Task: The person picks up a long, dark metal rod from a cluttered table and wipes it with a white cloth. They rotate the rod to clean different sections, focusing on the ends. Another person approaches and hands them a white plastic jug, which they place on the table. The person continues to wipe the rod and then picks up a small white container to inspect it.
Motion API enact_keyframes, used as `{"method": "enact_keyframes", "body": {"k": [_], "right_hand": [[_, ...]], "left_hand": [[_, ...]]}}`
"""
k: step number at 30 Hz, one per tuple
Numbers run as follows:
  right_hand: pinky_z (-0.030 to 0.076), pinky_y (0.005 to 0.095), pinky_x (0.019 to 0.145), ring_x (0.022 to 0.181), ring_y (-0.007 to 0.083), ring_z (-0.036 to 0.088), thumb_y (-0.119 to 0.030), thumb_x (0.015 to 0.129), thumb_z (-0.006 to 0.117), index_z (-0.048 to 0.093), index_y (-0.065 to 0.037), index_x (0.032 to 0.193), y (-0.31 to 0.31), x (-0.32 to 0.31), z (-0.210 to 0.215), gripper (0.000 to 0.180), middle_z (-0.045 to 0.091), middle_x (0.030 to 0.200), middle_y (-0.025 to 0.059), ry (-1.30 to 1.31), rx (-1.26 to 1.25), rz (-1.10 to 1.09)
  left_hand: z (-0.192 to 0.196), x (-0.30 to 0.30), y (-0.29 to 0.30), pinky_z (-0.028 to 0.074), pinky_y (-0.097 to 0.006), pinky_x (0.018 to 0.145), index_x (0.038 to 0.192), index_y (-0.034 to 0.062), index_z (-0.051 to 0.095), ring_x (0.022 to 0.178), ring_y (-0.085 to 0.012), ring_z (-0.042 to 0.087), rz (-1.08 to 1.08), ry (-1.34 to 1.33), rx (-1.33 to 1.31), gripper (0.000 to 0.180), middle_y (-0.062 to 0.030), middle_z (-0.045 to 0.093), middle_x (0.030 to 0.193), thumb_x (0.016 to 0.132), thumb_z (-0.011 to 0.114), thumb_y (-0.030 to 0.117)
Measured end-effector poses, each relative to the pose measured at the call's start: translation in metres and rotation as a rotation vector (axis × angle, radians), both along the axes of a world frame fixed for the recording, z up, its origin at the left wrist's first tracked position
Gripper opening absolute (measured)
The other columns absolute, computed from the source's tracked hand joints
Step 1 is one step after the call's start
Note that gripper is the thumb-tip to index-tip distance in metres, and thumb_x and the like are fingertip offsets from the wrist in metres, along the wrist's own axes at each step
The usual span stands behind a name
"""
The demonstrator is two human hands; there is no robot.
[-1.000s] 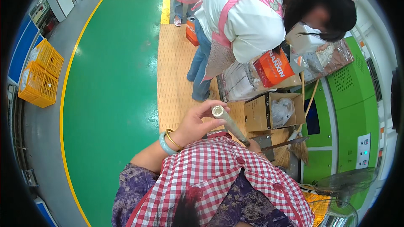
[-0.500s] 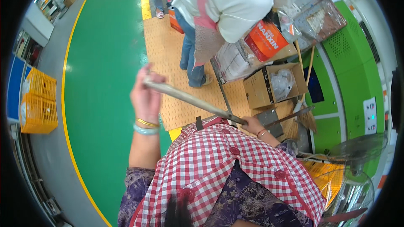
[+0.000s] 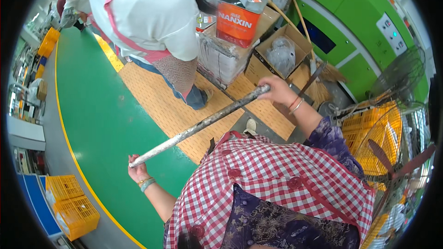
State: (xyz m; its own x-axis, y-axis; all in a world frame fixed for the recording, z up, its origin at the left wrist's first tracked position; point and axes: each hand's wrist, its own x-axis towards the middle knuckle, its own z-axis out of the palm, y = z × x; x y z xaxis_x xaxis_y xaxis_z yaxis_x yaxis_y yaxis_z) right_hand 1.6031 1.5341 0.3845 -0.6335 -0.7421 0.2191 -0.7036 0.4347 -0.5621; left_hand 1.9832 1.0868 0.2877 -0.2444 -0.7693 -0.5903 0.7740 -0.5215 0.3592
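A long stick (image 3: 196, 127), mottled grey and white, slants across in front of my checked apron, low on the left and high on the right. Near its lower end, my left hand (image 3: 137, 170) has its fingers closed around it. Close to the upper end, my right hand (image 3: 277, 91) grips the stick from above, beside an open cardboard box (image 3: 258, 70). Parts of the fingers on both hands are hidden by the stick and by the hands themselves.
A co-worker (image 3: 143, 14) in a white top bends over just ahead, near an orange-red tin (image 3: 237, 20). Brooms (image 3: 318, 90) lean by a green machine (image 3: 339, 69). A standing fan (image 3: 392, 170) is at right; yellow crates (image 3: 74, 205) sit at lower left.
The stick's left end has swung down and left with my left hand, while its right end has risen with my right hand. My view has turned to the right.
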Motion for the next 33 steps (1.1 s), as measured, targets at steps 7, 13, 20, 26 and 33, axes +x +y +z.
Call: {"method": "enact_keyframes", "body": {"k": [7,13,20,26,33], "right_hand": [[0.044,0.0236,0.073,0.080,0.0098,0.057,-0.021,0.085,0.061,0.060,-0.001,0.095,-0.004,-0.012,0.030,0.023,0.063,0.084,0.0039,-0.869,-0.426,-0.097],[0.044,0.0223,0.068,0.075,0.0112,0.057,-0.040,0.092,0.045,0.061,-0.001,0.093,-0.016,-0.006,0.028,0.042,0.063,0.082,0.0063,-0.954,-0.484,-0.072],[0.046,0.0269,0.072,0.079,0.0163,0.058,-0.045,0.089,0.046,0.057,0.000,0.092,-0.031,-0.009,0.051,0.046,0.061,0.082,0.0091,-1.157,-0.973,-0.322],[0.045,0.0388,0.087,0.094,0.0256,0.056,-0.038,0.089,0.048,0.047,0.000,0.111,-0.041,-0.017,0.075,0.044,0.057,0.101,0.0146,-1.104,-1.480,-0.180],[0.047,0.0371,0.081,0.093,0.0243,0.057,-0.023,0.089,0.050,0.045,-0.007,0.116,-0.067,0.004,0.083,0.032,0.057,0.099,0.0126,-1.091,-1.383,-0.115]], "left_hand": [[-0.044,0.008,-0.002,0.051,-0.037,0.064,0.081,-0.0050,0.043,0.060,-0.0227,0.049,-0.047,-0.012,0.087,0.014,-0.0115,0.045,0.062,0.089,0.034,0.003],[-0.070,0.020,-0.010,0.052,-0.041,0.066,0.080,-0.0050,0.041,0.062,-0.0253,0.051,-0.048,0.111,0.032,0.019,-0.0134,0.047,0.067,0.090,0.044,0.012],[-0.087,-0.001,0.028,0.052,-0.039,0.068,0.091,-0.0054,0.046,0.075,-0.0287,0.057,-0.298,-0.294,0.164,0.034,-0.0175,0.056,0.081,0.091,0.048,0.028],[-0.129,-0.002,0.088,0.052,-0.034,0.061,0.086,-0.0005,0.052,0.071,-0.0254,0.059,-0.724,-0.399,0.219,0.033,-0.0145,0.059,0.079,0.090,0.049,0.032],[-0.038,-0.064,0.184,0.049,-0.033,0.055,0.078,0.0029,0.055,0.057,-0.0209,0.055,-1.275,-0.357,0.247,0.047,-0.0101,0.058,0.069,0.088,0.046,0.048]]}}
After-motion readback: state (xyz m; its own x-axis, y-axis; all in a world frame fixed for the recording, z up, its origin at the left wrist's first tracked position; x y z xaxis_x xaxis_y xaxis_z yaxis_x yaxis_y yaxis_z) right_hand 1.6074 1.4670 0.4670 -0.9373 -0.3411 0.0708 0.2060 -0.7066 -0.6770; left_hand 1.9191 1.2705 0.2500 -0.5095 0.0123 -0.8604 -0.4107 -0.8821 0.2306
